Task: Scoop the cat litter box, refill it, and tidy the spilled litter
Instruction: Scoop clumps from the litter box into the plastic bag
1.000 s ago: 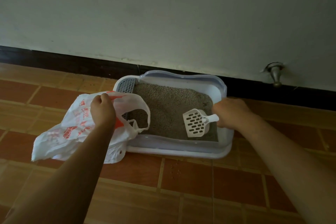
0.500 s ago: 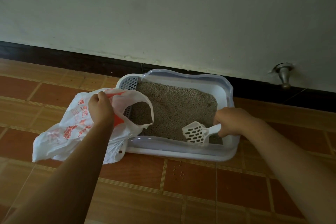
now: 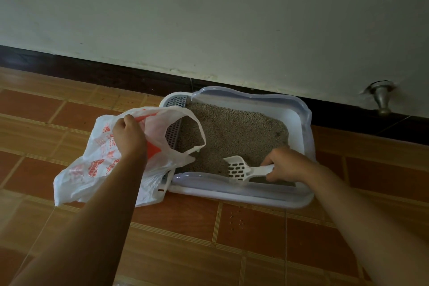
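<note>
1. The litter box [image 3: 301, 123], a white tray with a clear raised rim, sits on the tiled floor [image 3: 69, 123] at about 1 o'clock from the picture's centre, its far side close against the dark skirting board [image 3: 116, 74] under the pale wall [image 3: 209, 18].
2. Grey-brown litter [image 3: 232, 130] fills the tray; a perforated grid panel [image 3: 176, 101] shows at its 10 o'clock corner.
3. The right hand [image 3: 285, 165] is clenched round the handle of a white slotted scoop [image 3: 239, 168], at the tray's 5 o'clock corner. The scoop head points toward 9 o'clock and dips into the litter just inside the near rim.
4. The left hand [image 3: 128, 134] is closed on the rim of a white plastic bag [image 3: 92, 165] with red print, holding it up at 9 o'clock of the tray.
5. The bag's mouth gapes over the tray's left edge — one handle loop hangs above the litter, and the grid shows through the loop.
6. The bag's body slumps onto the floor beside the tray, touching its near left corner.
7. A few spilled litter grains [image 3: 236, 222] lie on a red tile at 6 o'clock of the tray, just in front of it.
8. A metal doorstop [image 3: 381, 100] juts from the wall at 3 o'clock — well apart from the tray.
</note>
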Demonstrator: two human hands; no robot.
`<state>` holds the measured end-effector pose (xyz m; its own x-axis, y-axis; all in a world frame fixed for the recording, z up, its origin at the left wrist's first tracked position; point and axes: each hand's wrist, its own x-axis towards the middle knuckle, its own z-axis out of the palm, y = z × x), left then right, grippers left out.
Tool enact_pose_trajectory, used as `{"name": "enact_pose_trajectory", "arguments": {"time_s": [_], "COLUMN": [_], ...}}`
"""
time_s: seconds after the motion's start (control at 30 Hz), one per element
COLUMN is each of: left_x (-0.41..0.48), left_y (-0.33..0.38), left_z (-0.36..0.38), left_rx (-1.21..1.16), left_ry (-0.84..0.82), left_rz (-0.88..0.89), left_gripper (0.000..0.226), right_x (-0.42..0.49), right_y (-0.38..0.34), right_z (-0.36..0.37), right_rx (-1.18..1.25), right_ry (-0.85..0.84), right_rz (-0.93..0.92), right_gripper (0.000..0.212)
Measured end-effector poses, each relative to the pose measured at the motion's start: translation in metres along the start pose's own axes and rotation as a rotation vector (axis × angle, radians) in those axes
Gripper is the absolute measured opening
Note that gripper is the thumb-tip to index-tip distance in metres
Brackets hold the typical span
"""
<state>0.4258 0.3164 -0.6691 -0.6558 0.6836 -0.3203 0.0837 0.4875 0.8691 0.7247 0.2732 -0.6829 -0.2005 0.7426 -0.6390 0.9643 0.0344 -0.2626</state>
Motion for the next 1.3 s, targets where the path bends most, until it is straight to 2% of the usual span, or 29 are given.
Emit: {"name": "enact_pose_trajectory", "arguments": {"time_s": [0.37, 0.53, 1.03, 1.3], "left_x": [0.009, 0.012, 0.018, 0.014], "left_y": [0.003, 0.001, -0.004, -0.003], "left_z": [-0.016, -0.018, -0.020, -0.020], "left_rx": [-0.086, -0.108, -0.096, -0.103], "left_ry": [0.047, 0.056, 0.060, 0.056], "left_rz": [-0.001, 0.010, 0.032, 0.042], "left_gripper": [0.038, 0.026, 0.026, 0.027], "right_x": [0.019, 0.027, 0.031, 0.024], "right_y": [-0.025, -0.031, -0.033, -0.023], "right_z": [0.008, 0.015, 0.028, 0.022], "right_rx": [0.177, 0.323, 0.536, 0.604], "right_ry": [-0.025, -0.029, 0.010, 0.092], "right_rz": [0.011, 0.002, -0.004, 0.029], "right_gripper": [0.036, 0.035, 0.031, 0.030]}}
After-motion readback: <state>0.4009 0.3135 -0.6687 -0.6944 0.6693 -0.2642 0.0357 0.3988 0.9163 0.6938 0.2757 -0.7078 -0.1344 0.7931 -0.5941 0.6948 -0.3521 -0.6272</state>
